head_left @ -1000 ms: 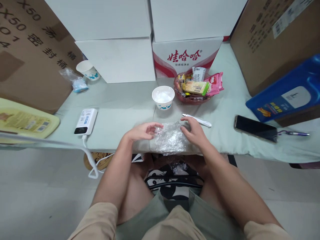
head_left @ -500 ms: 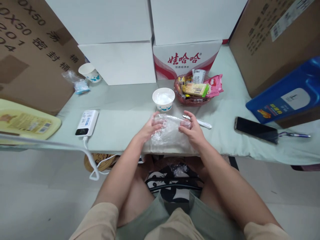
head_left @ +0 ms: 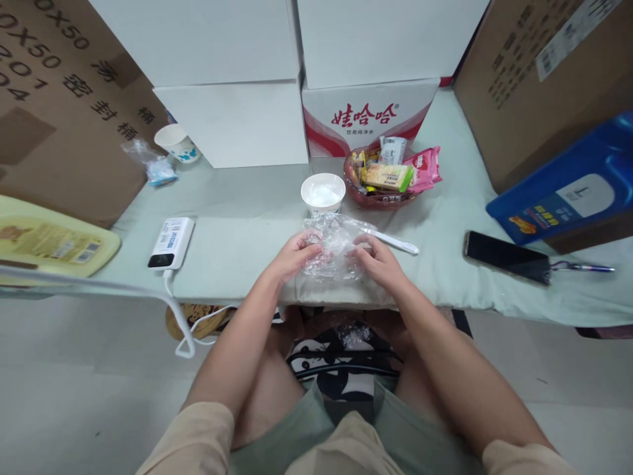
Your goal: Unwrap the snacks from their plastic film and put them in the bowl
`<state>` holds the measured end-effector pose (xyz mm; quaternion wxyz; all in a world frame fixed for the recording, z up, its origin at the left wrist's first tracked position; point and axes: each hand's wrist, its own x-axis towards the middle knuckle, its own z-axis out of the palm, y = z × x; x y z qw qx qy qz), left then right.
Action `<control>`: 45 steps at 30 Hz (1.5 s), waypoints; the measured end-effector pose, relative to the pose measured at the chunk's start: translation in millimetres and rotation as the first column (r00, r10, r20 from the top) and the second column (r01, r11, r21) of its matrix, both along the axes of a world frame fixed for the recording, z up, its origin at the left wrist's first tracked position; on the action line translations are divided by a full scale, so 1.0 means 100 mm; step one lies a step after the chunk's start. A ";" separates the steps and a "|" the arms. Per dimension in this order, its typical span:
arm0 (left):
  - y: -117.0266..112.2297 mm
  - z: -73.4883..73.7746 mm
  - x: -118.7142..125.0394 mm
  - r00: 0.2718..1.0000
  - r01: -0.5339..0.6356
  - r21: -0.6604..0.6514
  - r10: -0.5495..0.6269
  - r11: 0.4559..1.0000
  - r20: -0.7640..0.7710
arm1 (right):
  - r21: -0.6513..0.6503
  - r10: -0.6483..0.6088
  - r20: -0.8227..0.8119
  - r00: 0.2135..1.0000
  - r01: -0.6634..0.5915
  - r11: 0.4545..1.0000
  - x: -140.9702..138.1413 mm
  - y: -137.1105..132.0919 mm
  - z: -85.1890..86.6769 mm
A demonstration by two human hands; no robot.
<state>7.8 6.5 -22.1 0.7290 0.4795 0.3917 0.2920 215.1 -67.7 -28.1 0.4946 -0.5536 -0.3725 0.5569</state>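
Note:
A crumpled sheet of clear plastic wrap (head_left: 335,245) lies near the front edge of the pale green table (head_left: 237,231). My left hand (head_left: 293,254) pinches its left side with curled fingers. My right hand (head_left: 376,259) grips its right side, fingers closed on the film. The wrap is bunched up between both hands. Just behind it stands a small white paper bowl (head_left: 323,194) with blue print. A white plastic utensil (head_left: 397,243) lies to the right of the wrap.
A red basket of snack packets (head_left: 388,175) sits behind the bowl. A white power bank (head_left: 171,242) with a cable lies left, a black phone (head_left: 506,256) and a pen (head_left: 581,267) right. Cardboard and white boxes line the back. A paper cup (head_left: 175,142) stands far left.
The wrap lay flat under spread fingers a second ago. Both hands then closed on its far edge and gathered it into a bunch, drawn together.

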 end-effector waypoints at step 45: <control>-0.11 0.00 0.41 0.961 -0.156 0.435 0.239 0.887 -0.142 | 0.188 -0.108 -0.060 0.992 0.118 0.975 -0.24 0.03 0.05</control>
